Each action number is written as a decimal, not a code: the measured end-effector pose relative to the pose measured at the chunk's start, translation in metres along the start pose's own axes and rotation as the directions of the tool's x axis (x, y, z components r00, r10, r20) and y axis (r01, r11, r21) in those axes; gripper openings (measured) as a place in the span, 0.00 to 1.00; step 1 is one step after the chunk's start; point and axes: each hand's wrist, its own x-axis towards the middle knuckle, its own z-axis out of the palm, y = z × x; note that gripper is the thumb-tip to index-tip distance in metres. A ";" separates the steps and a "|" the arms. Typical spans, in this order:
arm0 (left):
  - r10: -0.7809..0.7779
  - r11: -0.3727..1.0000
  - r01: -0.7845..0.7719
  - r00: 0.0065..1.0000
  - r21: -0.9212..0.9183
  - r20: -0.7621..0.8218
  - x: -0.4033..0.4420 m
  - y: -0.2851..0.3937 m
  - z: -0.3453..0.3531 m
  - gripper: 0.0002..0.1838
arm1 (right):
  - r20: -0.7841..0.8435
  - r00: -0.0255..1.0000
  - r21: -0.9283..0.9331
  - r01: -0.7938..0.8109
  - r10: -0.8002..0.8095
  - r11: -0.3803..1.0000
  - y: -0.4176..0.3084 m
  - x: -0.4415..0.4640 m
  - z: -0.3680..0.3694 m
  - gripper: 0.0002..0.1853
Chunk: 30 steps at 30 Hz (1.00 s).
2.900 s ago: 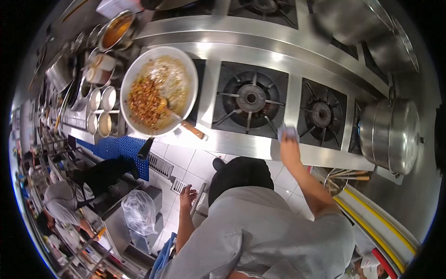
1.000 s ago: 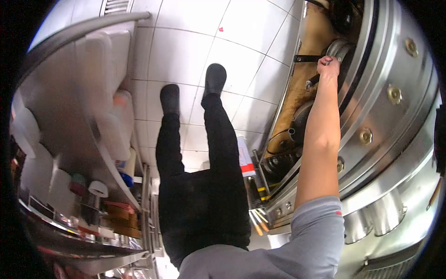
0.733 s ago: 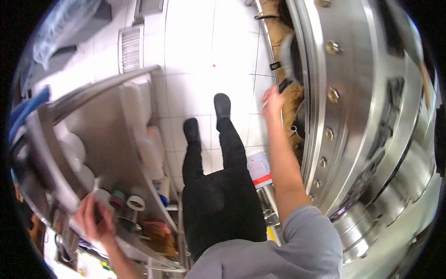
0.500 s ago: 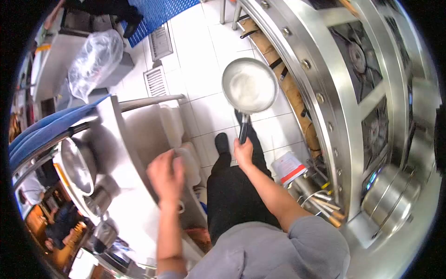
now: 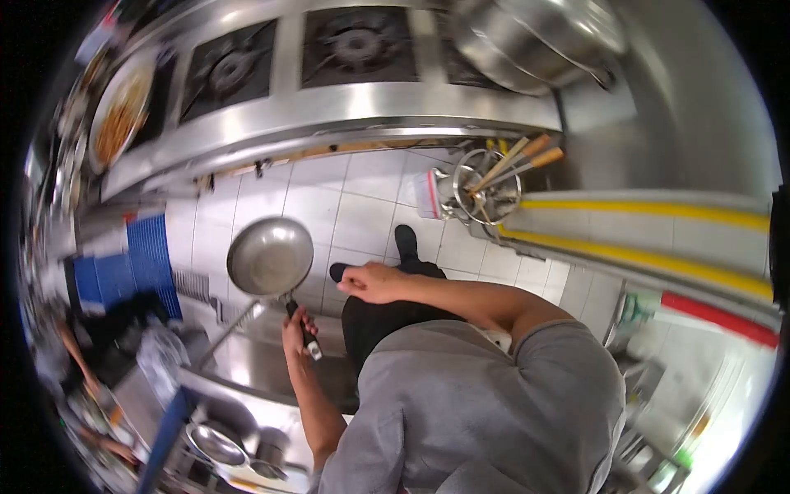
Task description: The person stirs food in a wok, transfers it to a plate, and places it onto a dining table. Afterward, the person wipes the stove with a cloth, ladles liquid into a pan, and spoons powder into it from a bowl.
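A round metal frying pan (image 5: 270,257) with a black handle hangs over the tiled floor, left of my legs. My left hand (image 5: 298,331) is wrapped round its handle, whose end sticks out below the fingers. In front of my body, to the right of the pan and apart from it, is my right hand (image 5: 369,282). Its fingers are curled together, and I cannot make out whether anything is inside them.
A stove (image 5: 354,103) with burners runs along the top. A large pot (image 5: 535,41) stands at its right end, a wide pan of food (image 5: 122,115) at its left. Utensils stand in a metal container (image 5: 487,188). A steel counter (image 5: 271,420) is lower left. Another person's arm (image 5: 76,350) shows far left.
The frying pan, taken from under the stove by my right hand, has passed to my left hand. My right hand has let go of the handle. The view has turned toward the utensils and pot.
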 end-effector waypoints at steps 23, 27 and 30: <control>0.611 0.008 0.232 0.769 0.973 -0.188 -0.111 -0.019 0.111 0.12 | -0.425 0.620 -0.813 -0.582 0.659 0.024 0.408 -0.144 -0.322 0.17; 0.642 0.029 0.155 0.755 0.987 -0.138 -0.108 -0.028 0.107 0.13 | 0.200 0.387 -0.315 -0.844 0.900 0.433 0.401 -0.173 -0.284 0.15; 0.654 0.020 0.119 0.749 0.993 -0.103 -0.101 -0.023 0.106 0.13 | 0.205 0.604 0.596 -0.701 0.770 0.391 0.414 -0.207 -0.223 0.14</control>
